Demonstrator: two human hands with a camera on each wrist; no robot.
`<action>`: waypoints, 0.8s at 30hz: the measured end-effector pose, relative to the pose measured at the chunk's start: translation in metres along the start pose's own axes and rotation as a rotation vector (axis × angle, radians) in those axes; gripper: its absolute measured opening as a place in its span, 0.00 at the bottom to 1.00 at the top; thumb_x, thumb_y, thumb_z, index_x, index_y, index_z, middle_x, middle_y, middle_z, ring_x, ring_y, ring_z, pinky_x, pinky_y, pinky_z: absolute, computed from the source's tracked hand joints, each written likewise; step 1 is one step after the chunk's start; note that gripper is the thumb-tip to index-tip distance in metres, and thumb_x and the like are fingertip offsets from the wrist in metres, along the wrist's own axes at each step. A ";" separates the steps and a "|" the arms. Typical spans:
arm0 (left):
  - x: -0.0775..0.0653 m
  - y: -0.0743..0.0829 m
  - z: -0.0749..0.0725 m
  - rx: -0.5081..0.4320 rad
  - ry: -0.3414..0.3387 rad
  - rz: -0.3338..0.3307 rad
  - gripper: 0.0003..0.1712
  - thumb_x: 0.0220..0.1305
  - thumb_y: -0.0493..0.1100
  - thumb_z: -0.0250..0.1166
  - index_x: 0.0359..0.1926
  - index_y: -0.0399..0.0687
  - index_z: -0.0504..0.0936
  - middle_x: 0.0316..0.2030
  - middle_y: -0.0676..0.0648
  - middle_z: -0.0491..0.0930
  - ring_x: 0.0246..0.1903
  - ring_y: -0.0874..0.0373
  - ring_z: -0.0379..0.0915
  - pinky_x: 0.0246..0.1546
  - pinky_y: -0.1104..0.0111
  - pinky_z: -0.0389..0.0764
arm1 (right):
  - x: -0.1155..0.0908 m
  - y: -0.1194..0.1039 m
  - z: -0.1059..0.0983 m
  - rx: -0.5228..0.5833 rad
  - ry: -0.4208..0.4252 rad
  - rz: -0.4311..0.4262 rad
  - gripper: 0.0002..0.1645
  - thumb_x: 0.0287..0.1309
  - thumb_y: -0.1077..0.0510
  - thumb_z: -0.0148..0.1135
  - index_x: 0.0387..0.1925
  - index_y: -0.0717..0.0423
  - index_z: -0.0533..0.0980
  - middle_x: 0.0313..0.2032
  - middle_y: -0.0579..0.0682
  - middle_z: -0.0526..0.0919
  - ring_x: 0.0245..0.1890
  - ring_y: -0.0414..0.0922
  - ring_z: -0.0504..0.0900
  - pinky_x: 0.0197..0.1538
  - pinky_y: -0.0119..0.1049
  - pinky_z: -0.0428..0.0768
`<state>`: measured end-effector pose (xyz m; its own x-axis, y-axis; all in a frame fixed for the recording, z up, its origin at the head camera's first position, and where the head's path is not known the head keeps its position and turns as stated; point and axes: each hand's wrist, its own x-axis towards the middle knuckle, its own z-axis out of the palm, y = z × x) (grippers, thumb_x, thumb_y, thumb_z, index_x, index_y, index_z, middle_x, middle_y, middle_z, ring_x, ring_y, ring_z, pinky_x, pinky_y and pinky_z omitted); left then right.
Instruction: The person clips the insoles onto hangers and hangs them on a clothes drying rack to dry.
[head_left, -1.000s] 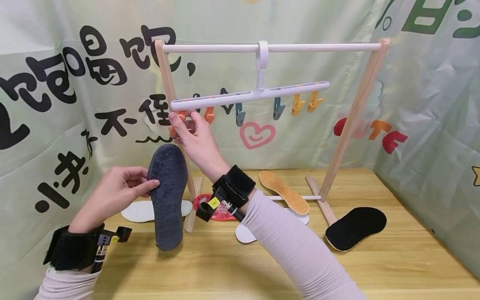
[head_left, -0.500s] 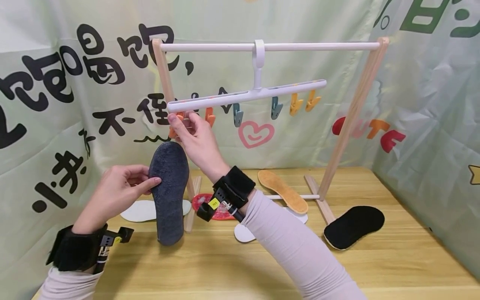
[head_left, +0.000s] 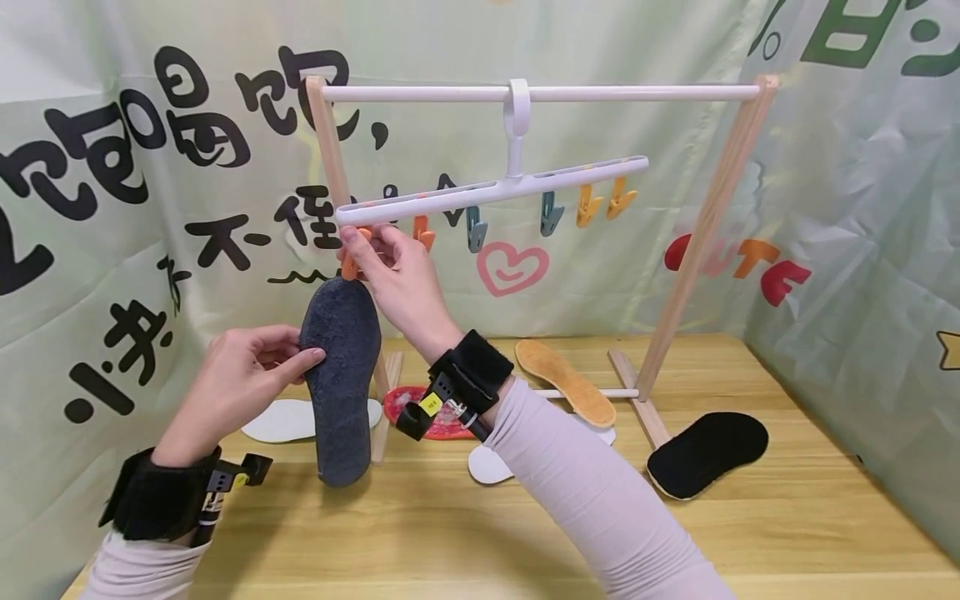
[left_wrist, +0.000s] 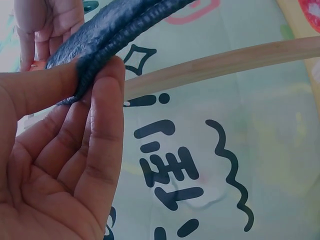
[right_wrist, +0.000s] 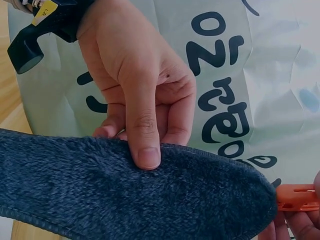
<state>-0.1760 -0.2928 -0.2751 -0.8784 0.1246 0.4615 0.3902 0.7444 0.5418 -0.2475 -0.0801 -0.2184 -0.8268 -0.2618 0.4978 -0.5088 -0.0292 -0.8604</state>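
Note:
My left hand [head_left: 234, 383] pinches a dark grey fuzzy shoe insole [head_left: 342, 392] by its left edge, thumb on the fleecy face. The insole hangs upright above the table. My right hand [head_left: 405, 287] pinches an orange clothespin [head_left: 348, 265] under the left end of a white clip hanger [head_left: 450, 198]. In the right wrist view, the tip of that clothespin [right_wrist: 296, 196] is right at the insole's rounded top edge. The left wrist view shows the insole [left_wrist: 120, 32] edge-on between thumb and fingers.
The hanger hooks over a white rod [head_left: 637, 93] on a wooden stand [head_left: 705, 233]. Another orange clothespin [head_left: 422, 232], grey-blue ones [head_left: 476, 229] and yellow ones [head_left: 588, 207] hang along it. A tan insole [head_left: 566, 383], black insole [head_left: 708, 454], red insole [head_left: 427, 417] and white insoles [head_left: 277, 422] lie on the table.
The grey insole has moved up slightly with my left hand, its top edge now meeting the orange clothespin. My right hand keeps its place at the hanger's left end.

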 end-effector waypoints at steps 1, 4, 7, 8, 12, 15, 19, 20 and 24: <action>0.000 0.000 0.001 -0.002 0.008 0.004 0.09 0.72 0.47 0.74 0.45 0.47 0.91 0.33 0.47 0.93 0.27 0.72 0.84 0.27 0.74 0.80 | 0.000 0.000 0.000 -0.001 0.000 -0.002 0.23 0.81 0.46 0.59 0.64 0.55 0.81 0.51 0.53 0.90 0.53 0.40 0.87 0.60 0.31 0.85; 0.000 0.000 0.002 0.000 0.032 0.013 0.08 0.72 0.47 0.74 0.44 0.48 0.91 0.31 0.48 0.92 0.26 0.72 0.84 0.27 0.75 0.79 | 0.000 0.001 -0.001 -0.017 -0.007 -0.011 0.22 0.81 0.46 0.59 0.63 0.55 0.81 0.50 0.53 0.91 0.52 0.40 0.86 0.58 0.31 0.82; 0.001 0.001 0.004 0.005 0.058 0.027 0.07 0.71 0.46 0.74 0.42 0.48 0.91 0.29 0.49 0.92 0.25 0.71 0.84 0.26 0.75 0.77 | -0.001 0.001 -0.002 -0.030 -0.011 -0.013 0.22 0.81 0.45 0.58 0.62 0.55 0.82 0.49 0.52 0.91 0.52 0.39 0.86 0.59 0.32 0.81; 0.001 0.002 0.005 0.004 0.063 0.029 0.06 0.71 0.46 0.74 0.41 0.49 0.91 0.28 0.49 0.91 0.25 0.71 0.84 0.25 0.75 0.77 | -0.001 0.001 -0.002 -0.032 -0.013 -0.012 0.23 0.81 0.45 0.58 0.62 0.55 0.82 0.49 0.52 0.91 0.52 0.39 0.86 0.61 0.33 0.81; 0.001 0.004 0.008 -0.005 0.093 0.037 0.06 0.72 0.46 0.74 0.40 0.49 0.91 0.27 0.50 0.90 0.24 0.69 0.83 0.24 0.74 0.75 | -0.001 0.001 -0.001 -0.038 -0.011 -0.007 0.23 0.81 0.44 0.58 0.62 0.54 0.82 0.48 0.51 0.91 0.53 0.38 0.86 0.65 0.36 0.81; 0.001 0.005 0.009 -0.013 0.112 0.034 0.06 0.72 0.45 0.73 0.42 0.49 0.92 0.28 0.49 0.91 0.25 0.71 0.82 0.25 0.75 0.74 | -0.001 0.001 -0.001 -0.038 -0.013 -0.013 0.22 0.81 0.44 0.58 0.62 0.54 0.82 0.48 0.52 0.91 0.53 0.39 0.86 0.65 0.35 0.80; 0.002 0.005 0.010 -0.017 0.128 0.029 0.07 0.72 0.46 0.73 0.44 0.48 0.92 0.31 0.48 0.91 0.25 0.72 0.83 0.26 0.76 0.75 | -0.001 0.001 -0.001 -0.031 -0.014 -0.014 0.22 0.81 0.45 0.58 0.62 0.55 0.82 0.48 0.52 0.92 0.52 0.38 0.87 0.64 0.33 0.80; 0.002 0.005 0.010 -0.018 0.132 0.029 0.07 0.72 0.46 0.73 0.44 0.48 0.92 0.31 0.48 0.92 0.26 0.72 0.83 0.27 0.76 0.75 | -0.001 0.001 -0.001 -0.030 -0.015 -0.014 0.23 0.81 0.45 0.58 0.62 0.55 0.82 0.48 0.53 0.92 0.51 0.38 0.87 0.63 0.33 0.80; 0.002 0.005 0.011 -0.033 0.158 0.041 0.07 0.72 0.44 0.73 0.45 0.47 0.92 0.31 0.47 0.92 0.25 0.73 0.83 0.27 0.77 0.75 | -0.001 0.001 -0.001 -0.036 -0.015 -0.019 0.22 0.81 0.46 0.59 0.63 0.55 0.82 0.48 0.53 0.92 0.50 0.38 0.87 0.61 0.32 0.80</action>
<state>-0.1792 -0.2821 -0.2789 -0.8082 0.0476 0.5869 0.4360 0.7183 0.5422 -0.2469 -0.0788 -0.2196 -0.8135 -0.2759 0.5119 -0.5327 0.0001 -0.8463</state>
